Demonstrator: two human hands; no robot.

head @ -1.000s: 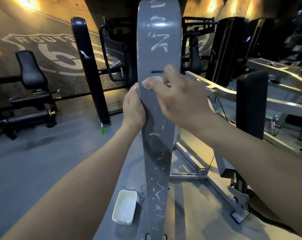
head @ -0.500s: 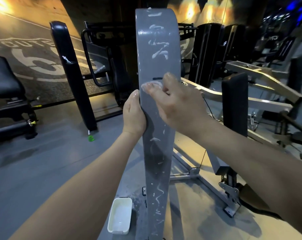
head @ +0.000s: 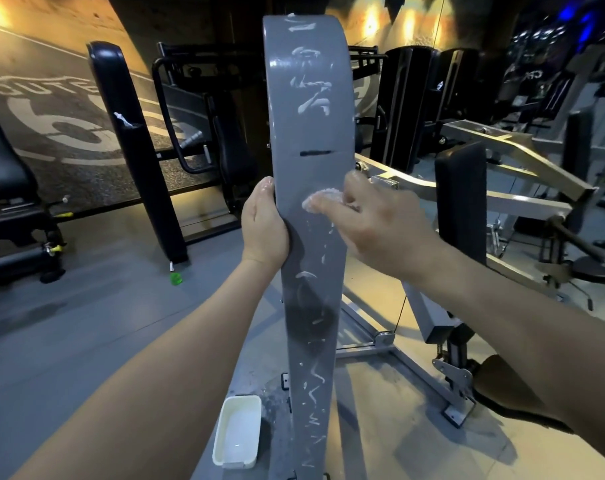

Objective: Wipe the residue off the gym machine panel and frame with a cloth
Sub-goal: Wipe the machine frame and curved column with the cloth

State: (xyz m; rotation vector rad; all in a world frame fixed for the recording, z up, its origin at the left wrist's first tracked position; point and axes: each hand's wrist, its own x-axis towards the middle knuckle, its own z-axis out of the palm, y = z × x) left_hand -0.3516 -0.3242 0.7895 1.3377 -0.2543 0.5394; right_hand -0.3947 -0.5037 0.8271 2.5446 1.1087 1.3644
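While left hand (head: 263,230) grips smeared grey panel (head: 311,174), right hand (head: 380,226) pinches white cloth (head: 323,198).

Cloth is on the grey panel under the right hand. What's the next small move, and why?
Probably draw the cloth straight down: the right hand holds it against the panel just above white streaks, and the left hand grips the panel's edge, which should steady it.

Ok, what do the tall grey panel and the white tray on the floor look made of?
Grey panel: likely painted metal or moulded plastic, glossy; it mirrors the lights. White tray: probably plastic, smooth, thin-walled, with rounded corners.
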